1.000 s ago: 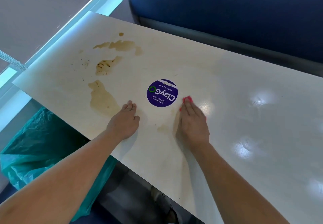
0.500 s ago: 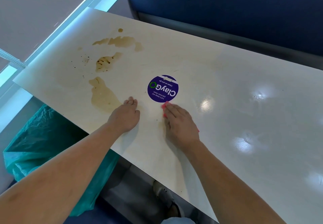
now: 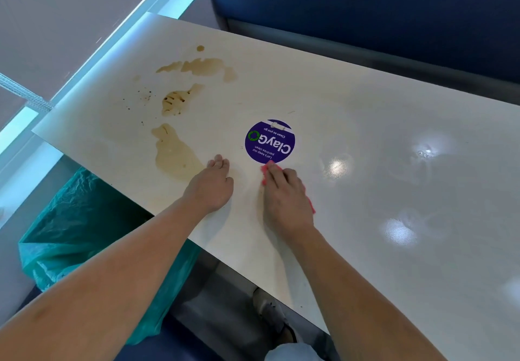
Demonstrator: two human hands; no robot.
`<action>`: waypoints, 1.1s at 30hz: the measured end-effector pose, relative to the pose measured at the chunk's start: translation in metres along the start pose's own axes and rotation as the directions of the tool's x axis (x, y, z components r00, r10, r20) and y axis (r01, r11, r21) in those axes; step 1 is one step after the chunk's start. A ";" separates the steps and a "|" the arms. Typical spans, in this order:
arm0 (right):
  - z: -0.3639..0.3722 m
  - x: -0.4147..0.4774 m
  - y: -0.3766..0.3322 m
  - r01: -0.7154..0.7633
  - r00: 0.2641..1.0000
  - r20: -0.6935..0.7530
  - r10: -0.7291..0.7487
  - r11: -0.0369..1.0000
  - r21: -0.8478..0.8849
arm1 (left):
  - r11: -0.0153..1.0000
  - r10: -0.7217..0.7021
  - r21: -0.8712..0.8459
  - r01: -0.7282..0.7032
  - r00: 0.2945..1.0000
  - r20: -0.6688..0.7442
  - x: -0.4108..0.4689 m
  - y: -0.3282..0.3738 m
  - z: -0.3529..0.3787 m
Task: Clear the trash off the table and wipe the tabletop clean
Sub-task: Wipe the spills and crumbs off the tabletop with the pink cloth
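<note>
Brown spills (image 3: 174,158), purple sticker (image 3: 270,141), green bag (image 3: 84,220)

On the white table (image 3: 365,169), the right hand (image 3: 284,194) presses a pink cloth (image 3: 264,171) flat just below the round purple sticker (image 3: 270,141), while the left hand (image 3: 211,186) lies flat left of the sticker, touching a brown spill (image 3: 174,155).

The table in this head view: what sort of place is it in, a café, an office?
Most likely a shared office pantry or canteen. The round purple sticker on the table reads "Let's keep our pantries clean", a blue booth seat runs along its far side, and brown spills mark the top.
</note>
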State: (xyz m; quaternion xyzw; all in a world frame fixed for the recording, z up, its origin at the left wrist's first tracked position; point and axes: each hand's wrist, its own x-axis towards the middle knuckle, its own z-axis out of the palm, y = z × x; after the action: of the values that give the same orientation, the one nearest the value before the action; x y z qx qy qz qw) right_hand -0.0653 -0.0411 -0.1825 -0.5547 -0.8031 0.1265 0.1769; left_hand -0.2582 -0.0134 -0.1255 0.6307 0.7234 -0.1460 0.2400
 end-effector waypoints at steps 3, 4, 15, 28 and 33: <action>0.003 -0.019 -0.011 0.135 0.990 0.042 -0.136 0.990 0.041 | 1.000 0.001 0.004 -0.001 1.000 0.000 0.000 0.000 0.000; 0.002 -0.027 -0.009 0.173 0.983 0.058 -0.177 0.983 0.056 | 1.000 0.002 0.004 -0.002 1.000 0.000 0.000 0.000 -0.001; -0.008 -0.015 0.009 -0.044 0.999 0.002 0.044 0.998 0.054 | 1.000 0.002 -0.007 -0.002 1.000 0.024 0.001 0.000 0.000; -0.009 -0.025 0.010 0.076 0.997 0.034 -0.076 0.997 0.003 | 1.000 0.002 0.002 -0.002 0.998 0.066 0.004 0.000 -0.006; 0.009 -0.020 -0.029 0.061 0.993 0.095 -0.064 0.997 0.042 | 1.000 0.025 -0.008 -0.024 0.998 0.049 0.003 -0.003 -0.008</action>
State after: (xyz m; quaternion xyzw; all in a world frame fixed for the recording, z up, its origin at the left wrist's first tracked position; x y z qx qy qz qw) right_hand -0.0868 -0.0697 -0.1817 -0.5190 -0.8251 0.1632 0.1525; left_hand -0.2631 -0.0072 -0.1212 0.6349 0.7100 -0.1560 0.2618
